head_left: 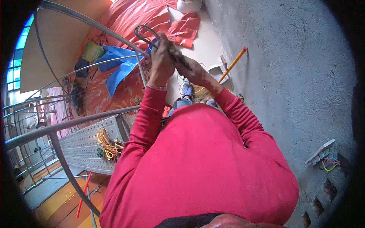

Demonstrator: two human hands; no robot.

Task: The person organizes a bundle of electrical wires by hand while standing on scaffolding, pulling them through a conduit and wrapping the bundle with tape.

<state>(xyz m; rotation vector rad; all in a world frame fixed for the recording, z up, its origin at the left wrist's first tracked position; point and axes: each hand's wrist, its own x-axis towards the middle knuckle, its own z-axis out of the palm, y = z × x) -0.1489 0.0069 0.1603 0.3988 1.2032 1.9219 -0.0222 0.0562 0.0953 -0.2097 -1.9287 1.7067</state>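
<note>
Both of my hands are together in front of me, beside a metal scaffold frame. My left hand (162,61) grips a dark looped cable or rod (145,31), whose bend sticks out above the fingers. Against it, my right hand (189,68) is closed around a dark, blurred part that seems to belong to the same piece; what exactly it holds I cannot tell. A blue thing shows partly behind my left hand. The scaffold's joint (145,55) lies just left of my left wrist.
Scaffold tubes (94,121) curve across the left, with a perforated metal plank (85,145) bearing coiled yellow wires (108,144). A grey wall (273,71) stands at right, with a hanging switch plate (319,151). An orange-handled broom (233,64), red sheeting (125,17) and blue sheeting (119,68) lie beyond.
</note>
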